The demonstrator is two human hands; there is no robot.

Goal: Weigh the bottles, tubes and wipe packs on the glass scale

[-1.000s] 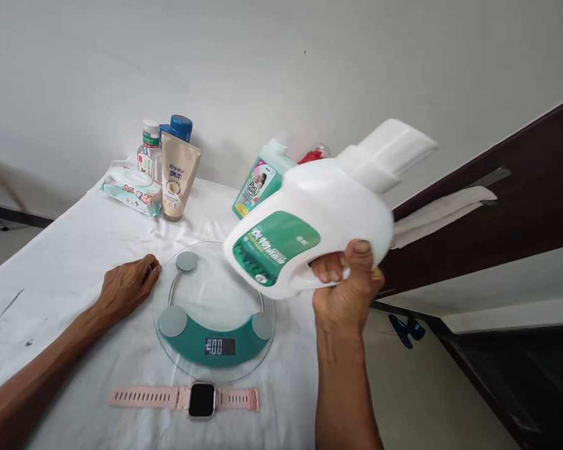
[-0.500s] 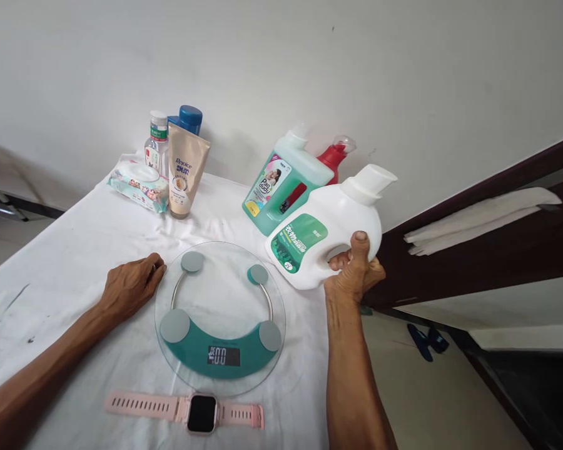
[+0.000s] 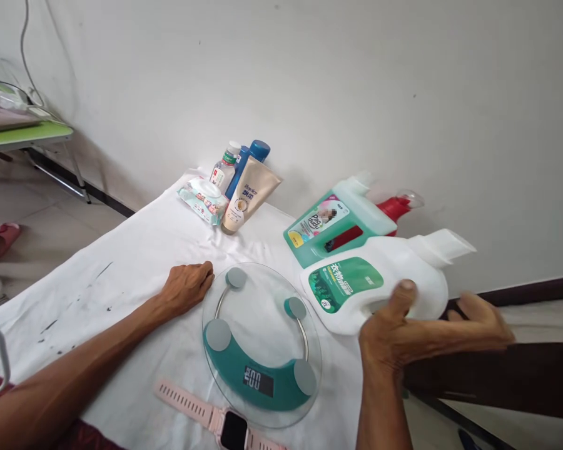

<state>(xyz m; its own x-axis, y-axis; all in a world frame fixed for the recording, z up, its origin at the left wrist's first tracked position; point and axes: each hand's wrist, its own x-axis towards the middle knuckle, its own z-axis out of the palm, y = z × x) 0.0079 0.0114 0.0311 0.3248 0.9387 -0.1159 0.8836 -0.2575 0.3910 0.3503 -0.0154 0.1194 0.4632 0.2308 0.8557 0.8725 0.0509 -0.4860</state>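
Note:
A white detergent bottle (image 3: 356, 284) with a green label stands on the white cloth near the table's right edge, tilted in this view. My right hand (image 3: 417, 334) is just in front of it with fingers stretched out. Its thumb touches the bottle's handle, and the fingers grip nothing. My left hand (image 3: 187, 287) rests on the cloth with fingers curled under, touching the left rim of a round glass scale (image 3: 263, 312). The scale's display reads zero. A pink smartwatch (image 3: 225, 425) lies flat in front of the scale.
A teal detergent bottle (image 3: 333, 225) and a red bottle (image 3: 394, 206) stand behind the white one. At the back are a beige tube (image 3: 246, 197), a wipes pack (image 3: 201, 197), a blue bottle (image 3: 256, 153) and a small clear bottle (image 3: 223, 169). Dark wood (image 3: 497, 375) runs along the table's right.
My right hand lowered the white bottle from the air to the cloth beside the scale, then opened off its handle. The view swung left. My left hand stayed put.

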